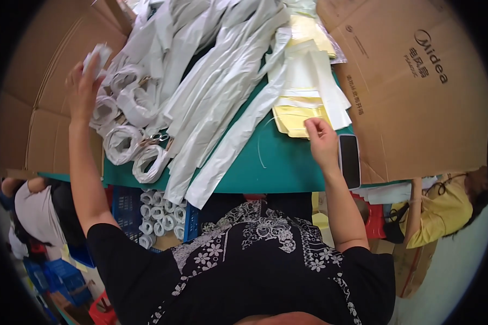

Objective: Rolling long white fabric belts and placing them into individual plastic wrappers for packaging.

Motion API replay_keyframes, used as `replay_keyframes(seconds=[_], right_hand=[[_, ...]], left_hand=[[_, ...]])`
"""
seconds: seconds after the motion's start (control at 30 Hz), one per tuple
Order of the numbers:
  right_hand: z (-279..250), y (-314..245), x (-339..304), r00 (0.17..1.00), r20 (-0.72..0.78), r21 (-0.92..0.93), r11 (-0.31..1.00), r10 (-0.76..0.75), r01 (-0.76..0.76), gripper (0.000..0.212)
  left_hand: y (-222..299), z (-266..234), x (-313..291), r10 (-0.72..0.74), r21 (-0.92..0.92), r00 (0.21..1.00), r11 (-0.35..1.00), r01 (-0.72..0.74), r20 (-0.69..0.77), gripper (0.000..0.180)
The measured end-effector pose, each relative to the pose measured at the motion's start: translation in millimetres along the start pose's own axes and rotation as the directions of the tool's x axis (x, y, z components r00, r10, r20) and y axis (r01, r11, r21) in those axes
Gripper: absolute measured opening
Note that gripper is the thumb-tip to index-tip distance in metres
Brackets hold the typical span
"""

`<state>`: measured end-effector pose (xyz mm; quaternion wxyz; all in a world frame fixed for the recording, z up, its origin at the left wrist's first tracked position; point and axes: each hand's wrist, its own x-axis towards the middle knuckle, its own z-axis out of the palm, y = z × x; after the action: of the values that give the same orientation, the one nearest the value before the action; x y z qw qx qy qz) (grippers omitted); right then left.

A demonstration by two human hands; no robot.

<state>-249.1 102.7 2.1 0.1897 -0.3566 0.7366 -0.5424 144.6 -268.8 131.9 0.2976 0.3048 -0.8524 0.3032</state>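
Note:
At the far left my left hand (pixel 84 81) is raised with its fingers closed round a small white roll (pixel 97 57), above several other white coiled rolls (pixel 123 144) on the green table. My right hand (pixel 322 143) is pinched closed at the edge of a stack of yellow paper slips (pixel 295 120); what lies between its fingertips is too small to make out. A thin white strand (pixel 262 149) curves over the tabletop near that stack. Between my hands lie long, flat white plastic-wrapped strips (pixel 228 81), their near ends hanging over the table's front edge.
Cardboard walls stand left (pixel 49 108) and right (pixel 417 119) of the green table (pixel 244 173). A dark phone-like object (pixel 349 161) lies by my right forearm. Below the table, a blue crate (pixel 191 222) holds more white rolls. People sit at either side, one in yellow (pixel 444 208).

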Motion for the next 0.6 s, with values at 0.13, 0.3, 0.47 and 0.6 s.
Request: replay_keyframes(seconds=[0.13, 0.3, 0.47, 0.6], right_hand=[[-33, 17, 19, 0.975, -0.203, -0.262, 0.964, -0.096, 0.041, 0.024], [-13, -3, 32, 0.970, 0.239, -0.316, 0.948, 0.040, 0.039, 0.031], [57, -28, -6, 0.476, 0.779, -0.276, 0.905, 0.409, -0.325, 0.041], [83, -9, -15, 0.606, 0.664, -0.161, 0.875, 0.438, -0.456, 0.045]], left_hand=[[-14, 34, -32, -0.045, 0.106, 0.971, 0.994, 0.020, 0.233, 0.047], [108, 1, -7, -0.011, -0.506, 0.970, 0.852, 0.136, 0.242, 0.031], [234, -62, -61, 0.608, -0.768, 0.494, 0.596, 0.233, 0.622, 0.035], [281, -54, -112, 0.318, -0.614, 0.684, 0.752, 0.240, 0.656, 0.056]])
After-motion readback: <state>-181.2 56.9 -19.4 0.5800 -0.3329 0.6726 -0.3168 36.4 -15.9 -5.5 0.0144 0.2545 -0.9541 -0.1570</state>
